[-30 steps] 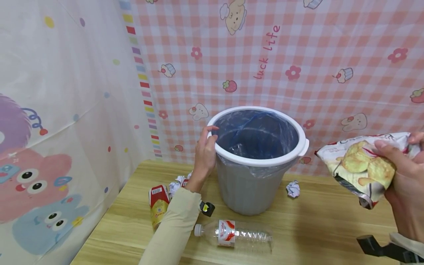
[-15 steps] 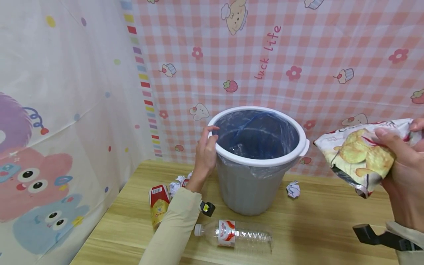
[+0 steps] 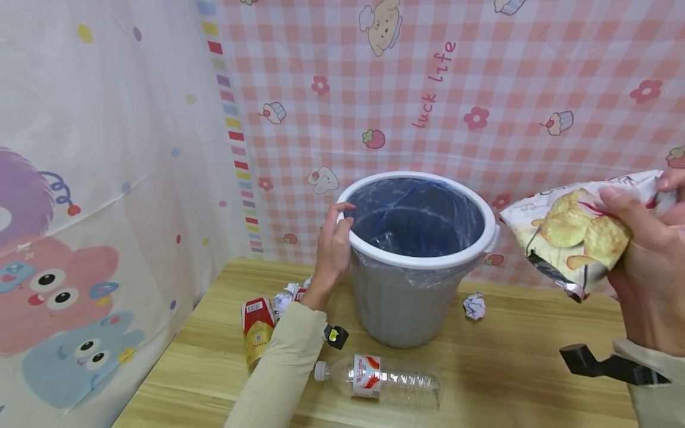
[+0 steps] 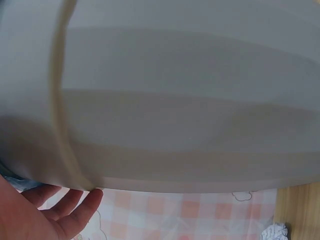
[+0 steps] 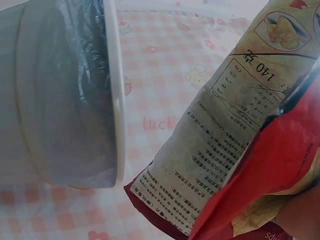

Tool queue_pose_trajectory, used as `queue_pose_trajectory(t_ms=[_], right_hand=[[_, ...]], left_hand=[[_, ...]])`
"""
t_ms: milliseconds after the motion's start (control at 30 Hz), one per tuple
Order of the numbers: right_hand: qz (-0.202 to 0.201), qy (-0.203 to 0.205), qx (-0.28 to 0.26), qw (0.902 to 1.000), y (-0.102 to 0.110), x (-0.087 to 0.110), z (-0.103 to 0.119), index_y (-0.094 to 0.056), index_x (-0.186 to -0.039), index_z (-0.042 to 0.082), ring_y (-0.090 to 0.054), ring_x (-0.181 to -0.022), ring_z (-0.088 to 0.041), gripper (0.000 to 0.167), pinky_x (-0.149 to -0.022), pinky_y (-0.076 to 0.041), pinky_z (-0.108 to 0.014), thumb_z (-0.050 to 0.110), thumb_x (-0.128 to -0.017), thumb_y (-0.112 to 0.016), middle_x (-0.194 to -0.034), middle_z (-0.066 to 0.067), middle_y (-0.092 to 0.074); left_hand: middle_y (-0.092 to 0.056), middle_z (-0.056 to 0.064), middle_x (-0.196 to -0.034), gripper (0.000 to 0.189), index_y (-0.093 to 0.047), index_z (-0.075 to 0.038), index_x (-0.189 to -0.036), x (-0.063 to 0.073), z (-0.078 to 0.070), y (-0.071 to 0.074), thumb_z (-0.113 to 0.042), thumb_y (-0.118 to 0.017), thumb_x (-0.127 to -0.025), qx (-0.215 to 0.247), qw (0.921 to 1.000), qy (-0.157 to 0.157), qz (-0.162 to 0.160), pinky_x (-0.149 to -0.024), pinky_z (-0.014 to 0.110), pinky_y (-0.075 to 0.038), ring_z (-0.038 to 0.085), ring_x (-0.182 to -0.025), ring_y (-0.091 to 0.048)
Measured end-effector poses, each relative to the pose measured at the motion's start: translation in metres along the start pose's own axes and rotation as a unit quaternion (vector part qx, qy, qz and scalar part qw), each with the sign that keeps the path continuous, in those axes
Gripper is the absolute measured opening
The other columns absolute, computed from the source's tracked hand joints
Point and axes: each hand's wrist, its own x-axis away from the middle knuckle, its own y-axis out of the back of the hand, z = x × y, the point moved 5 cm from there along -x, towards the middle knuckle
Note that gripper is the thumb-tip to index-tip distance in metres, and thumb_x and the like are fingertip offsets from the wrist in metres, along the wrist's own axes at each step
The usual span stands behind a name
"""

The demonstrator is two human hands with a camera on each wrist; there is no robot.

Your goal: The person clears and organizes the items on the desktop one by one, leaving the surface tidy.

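A grey trash bin (image 3: 404, 306) with a white rim and a clear bluish liner stands on the table. My left hand (image 3: 333, 252) grips its rim at the left side; the left wrist view shows the fingers (image 4: 82, 212) along the bin's ribbed wall (image 4: 185, 120). Off to the bin's right, raised over the table, my right hand (image 3: 655, 267) holds a crumpled potato chip bag (image 3: 569, 232). Printed back and red parts of the chip bag (image 5: 210, 135) face the right wrist camera, beside the bin's rim (image 5: 118, 100). Something clear lies inside the bin.
An empty-looking plastic bottle (image 3: 380, 377) lies in front of the bin. A red and gold carton (image 3: 257, 330) and crumpled paper (image 3: 286, 299) are left of it, partly behind the left arm. Another paper ball (image 3: 474, 306) sits to the right. A checked cloth (image 3: 428, 77) hangs behind.
My right hand has lifted the chip bag higher and brought it slightly left, closer to the bin. The left hand stays on the rim, and the bin has not moved.
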Motion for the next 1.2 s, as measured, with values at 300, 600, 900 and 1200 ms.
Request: queue_pose_trajectory(t_ms=[300, 600, 900, 1200], right_hand=[[-0.014, -0.014, -0.078, 0.9968, -0.017, -0.007, -0.002, -0.044, -0.099, 0.003, -0.05, -0.102, -0.029, 0.034, -0.067, -0.058, -0.027, -0.021, -0.082, -0.062, -0.114, -0.019, -0.044], [0.018, -0.01, -0.079, 0.9966, -0.036, -0.008, -0.006, -0.044, -0.098, 0.003, -0.06, -0.087, -0.028, 0.033, -0.066, -0.058, -0.028, -0.02, -0.083, -0.063, -0.1, -0.018, -0.047], [0.026, -0.049, -0.133, 0.9895, -0.056, -0.006, -0.02, -0.043, -0.095, 0.002, -0.061, -0.071, -0.026, 0.035, -0.058, -0.058, -0.029, -0.023, -0.081, -0.063, -0.092, -0.016, -0.046], [0.062, -0.081, -0.146, 0.984, -0.08, 0.0, -0.034, -0.043, -0.094, 0.004, -0.063, -0.069, -0.021, 0.036, -0.056, -0.056, -0.026, -0.022, -0.081, -0.063, -0.088, -0.013, -0.046]], left_hand=[[-0.055, 0.011, -0.141, 0.036, -0.057, -0.014, -0.125, 0.0, -0.001, 0.0, -0.025, -0.038, -0.097, -0.003, 1.0, -0.001, 0.0, -0.102, 0.048, -0.042, 0.029, -0.117, -0.055], [-0.054, 0.01, -0.142, 0.035, -0.057, -0.013, -0.125, 0.0, -0.001, 0.0, -0.023, -0.038, -0.097, -0.005, 1.0, -0.003, 0.0, -0.105, 0.047, -0.04, 0.028, -0.122, -0.054], [-0.054, 0.012, -0.141, 0.034, -0.056, -0.014, -0.125, 0.001, 0.0, 0.0, -0.023, -0.038, -0.097, 0.002, 1.0, -0.002, 0.002, -0.102, 0.047, -0.042, 0.029, -0.117, -0.055], [-0.055, 0.012, -0.139, 0.034, -0.056, -0.014, -0.125, 0.001, -0.001, 0.0, -0.022, -0.038, -0.097, 0.005, 1.0, -0.001, 0.002, -0.1, 0.047, -0.042, 0.029, -0.114, -0.055]])
